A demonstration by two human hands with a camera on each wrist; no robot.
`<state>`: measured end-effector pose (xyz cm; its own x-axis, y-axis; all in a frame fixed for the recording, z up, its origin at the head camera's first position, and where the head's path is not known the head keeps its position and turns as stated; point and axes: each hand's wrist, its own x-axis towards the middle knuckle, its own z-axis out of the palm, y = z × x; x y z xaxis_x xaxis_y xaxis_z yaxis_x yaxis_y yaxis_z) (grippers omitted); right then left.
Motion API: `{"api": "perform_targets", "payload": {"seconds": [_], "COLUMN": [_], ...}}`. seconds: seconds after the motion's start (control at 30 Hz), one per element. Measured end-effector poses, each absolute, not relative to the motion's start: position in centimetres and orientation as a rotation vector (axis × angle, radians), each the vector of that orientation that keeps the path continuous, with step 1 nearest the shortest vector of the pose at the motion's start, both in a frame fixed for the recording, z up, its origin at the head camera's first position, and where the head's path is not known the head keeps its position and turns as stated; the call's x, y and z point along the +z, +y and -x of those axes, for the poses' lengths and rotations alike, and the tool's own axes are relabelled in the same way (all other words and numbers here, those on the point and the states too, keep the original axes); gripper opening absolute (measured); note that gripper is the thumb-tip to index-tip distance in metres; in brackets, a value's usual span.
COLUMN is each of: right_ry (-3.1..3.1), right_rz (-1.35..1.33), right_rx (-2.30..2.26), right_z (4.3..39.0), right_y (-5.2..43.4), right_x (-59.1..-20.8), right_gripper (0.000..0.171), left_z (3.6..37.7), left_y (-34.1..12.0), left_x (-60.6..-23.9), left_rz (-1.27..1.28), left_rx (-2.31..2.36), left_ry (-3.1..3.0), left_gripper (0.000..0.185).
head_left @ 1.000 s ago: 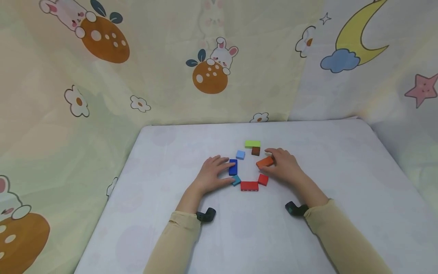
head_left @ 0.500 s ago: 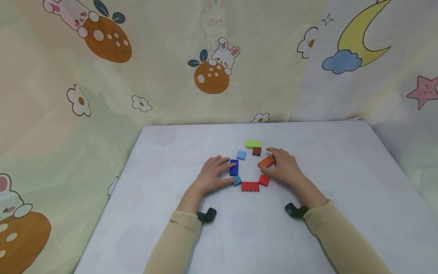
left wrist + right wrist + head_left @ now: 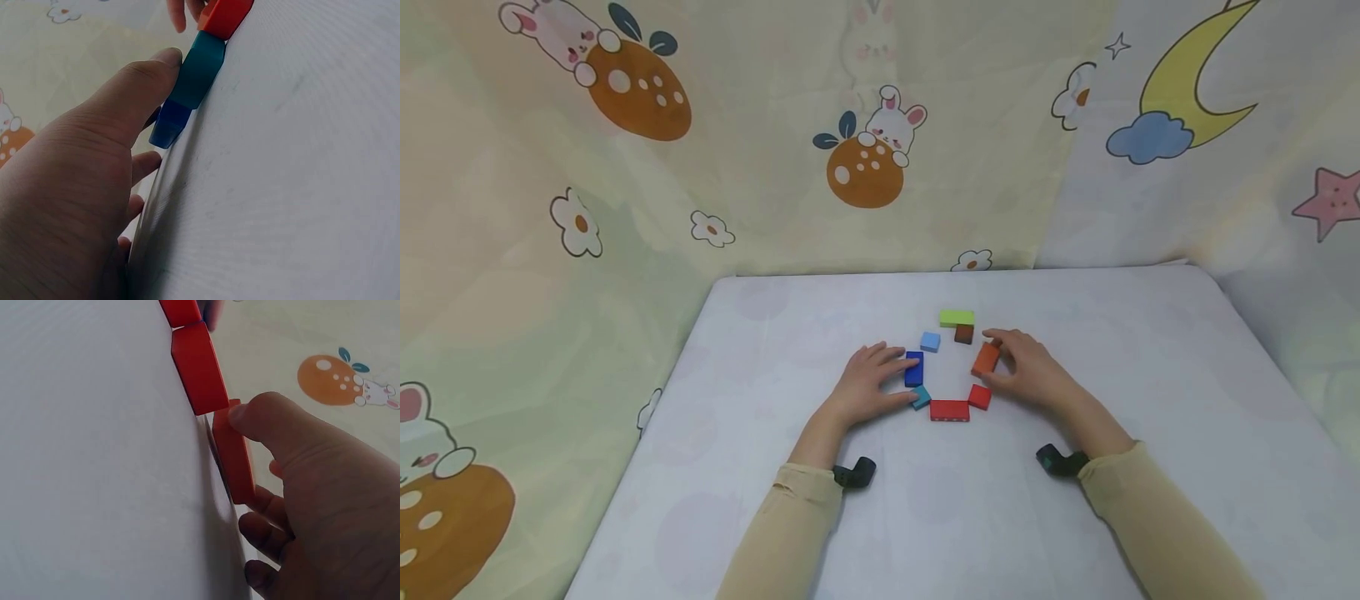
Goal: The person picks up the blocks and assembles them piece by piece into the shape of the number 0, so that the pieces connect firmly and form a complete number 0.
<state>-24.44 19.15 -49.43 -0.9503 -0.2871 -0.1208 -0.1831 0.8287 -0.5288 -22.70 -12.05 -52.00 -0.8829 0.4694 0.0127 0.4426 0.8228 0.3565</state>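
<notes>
Since a second ago my right hand turns the orange block more upright, fingers pinching it | my left hand fingers rest straight on the dark blue block, thumb on the teal block | blocks ring the white surface

Cartoon-print curtain behind table

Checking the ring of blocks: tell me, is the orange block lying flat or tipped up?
Flat: the orange block lies on the table, pinched by the right hand.
</notes>
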Motion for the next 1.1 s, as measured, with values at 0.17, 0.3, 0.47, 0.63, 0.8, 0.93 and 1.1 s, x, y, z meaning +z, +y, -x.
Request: {"api": "perform_targets", "payload": {"seconds": [0.17, 0.3, 0.47, 0.63, 0.8, 0.93, 1.1], "right_ry": [2.795, 2.792, 2.803, 2.784, 2.764, 2.759, 2.774], "right_rz": [0.434, 0.463, 0.470, 0.488, 0.506, 0.520, 0.541], "right_rx": [-0.780, -0.787, -0.789, -0.834, -0.867, -0.880, -0.881], "right_z": [24.2, 24.2, 24.4, 24.4, 24.4, 24.4, 24.3], "right_y": [19.6, 20.0, 20.5, 20.9, 20.9, 20.8, 20.8], "right_x": [-49.6, -49.8, -50.3, -50.4, -50.5, -50.6, -50.7], "right_gripper": [0.081, 0.079, 0.077, 0.075, 0.074, 0.072, 0.070], "left_z": [22.7, 22.8, 22.8, 22.8, 22.8, 22.8, 22.9], "left_y": [-12.1, -12.1, -12.1, -12.0, -12.0, -12.0, -12.0], "left_x": [-52.0, -52.0, -52.0, -51.9, -52.0, -52.2, -52.2], "left_rz": [-0.739, -0.737, -0.740, -0.743, -0.739, -0.733, -0.736], "left_rx": [0.545, 0.535, 0.540, 0.535, 0.527, 0.522, 0.527], "left_ry": [2.925, 2.917, 2.913, 2.922, 2.929, 2.934, 2.927], "left_gripper": [0.066, 0.066, 0.066, 0.066, 0.066, 0.067, 0.067]}}
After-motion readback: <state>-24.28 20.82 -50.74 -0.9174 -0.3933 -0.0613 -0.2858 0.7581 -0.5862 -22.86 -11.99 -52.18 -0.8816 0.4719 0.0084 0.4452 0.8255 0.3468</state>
